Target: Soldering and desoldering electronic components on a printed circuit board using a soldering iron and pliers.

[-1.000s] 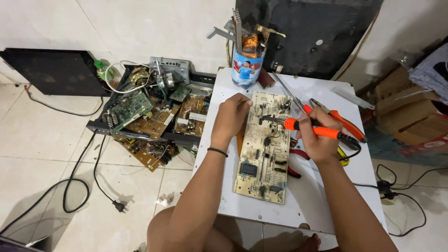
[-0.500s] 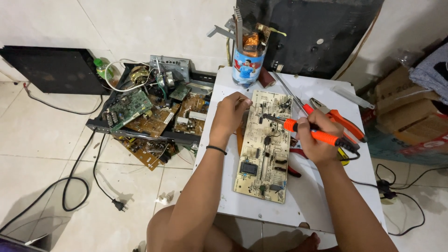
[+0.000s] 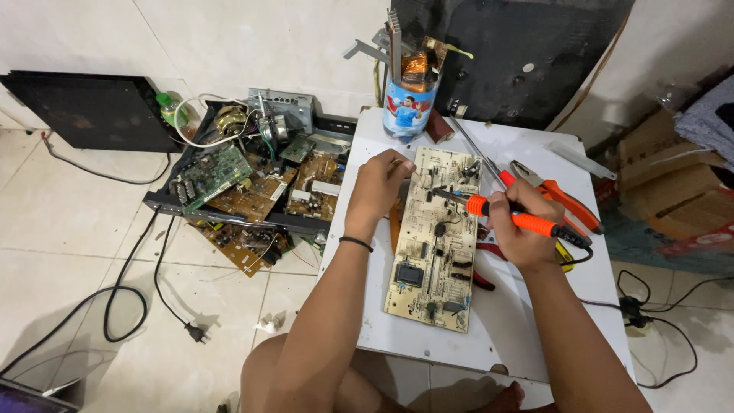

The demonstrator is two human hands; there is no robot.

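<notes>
A white work table (image 3: 527, 336) fills the lower right of the head view, set against a dark panel (image 3: 535, 53). To its left, on the tiled floor, a black tray (image 3: 164, 200) holds a heap of salvaged circuit boards (image 3: 252, 183) and loose wire. A power cord (image 3: 130, 298) with its plug trails across the tiles.

On the table lies a long beige circuit board (image 3: 436, 245), component side up, running away from the person. Beyond its far end stands a printed can (image 3: 409, 107) stuffed with metal parts. Orange-handled pliers (image 3: 558, 195) lie just to the right of the board.

The right hand (image 3: 520, 226) is closed round the orange grip of a soldering iron (image 3: 497, 213), fingers wrapped tight, thumb on top. The iron's tip points left and meets the upper half of the board. The left hand (image 3: 378, 191) rests at the board's upper left edge, fingers curled down and pinched together at the tips (image 3: 401, 164). It may be holding thin solder wire, but that is too fine to tell.

Judging from this, good work here calls for the left hand to pin the board flat so it cannot slide. The tip should sit squarely on one joint only, clear of the neighbouring parts, and the iron's cord (image 3: 604, 275) should hang slack.
</notes>
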